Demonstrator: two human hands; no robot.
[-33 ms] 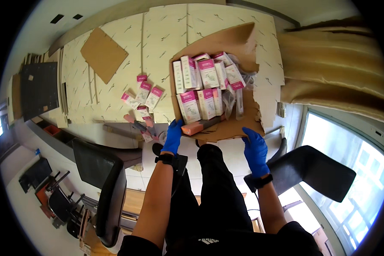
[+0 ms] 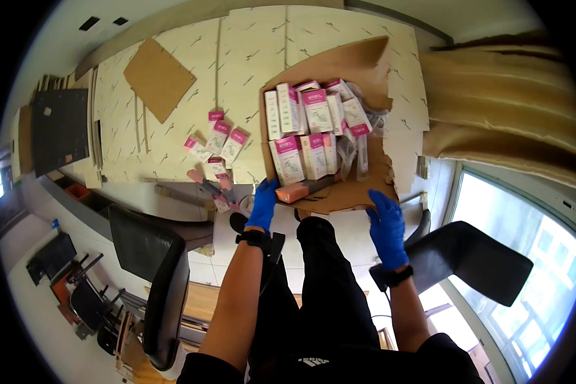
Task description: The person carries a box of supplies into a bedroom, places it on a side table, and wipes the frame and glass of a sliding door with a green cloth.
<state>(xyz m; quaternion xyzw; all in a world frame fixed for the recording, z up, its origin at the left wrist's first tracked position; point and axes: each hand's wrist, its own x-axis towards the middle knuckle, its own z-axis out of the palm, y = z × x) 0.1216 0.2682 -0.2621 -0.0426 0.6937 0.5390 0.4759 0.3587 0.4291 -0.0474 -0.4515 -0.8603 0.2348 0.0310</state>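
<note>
A cut-open cardboard box point(image 2: 329, 202) with ragged edges lies on the table's near side, its front edge reaching the table's edge. Several white and pink cartons point(image 2: 317, 110) stand packed inside it. An orange-and-grey utility-knife-like tool point(image 2: 294, 191) lies along its front. My left hand point(image 2: 262, 205), in a blue glove, grips the near left corner with its fingers bent over the edge. At the near right corner, my blue-gloved right hand point(image 2: 386, 224) is closed on the edge, thumb below and fingers above. Clear plastic wrap point(image 2: 347, 157) sits beside the cartons.
Left of the box, several similar cartons point(image 2: 217, 137) lie loose on the pale patterned table point(image 2: 249, 51). A flat cardboard piece point(image 2: 159, 80) is farther left. Black chairs point(image 2: 157, 256) stand at my left and right. A golden curtain point(image 2: 493, 96) and glass door point(image 2: 531, 256) are at right.
The whole view has shifted slightly, so everything sits a little farther right. Both hands stay at the same box corners.
</note>
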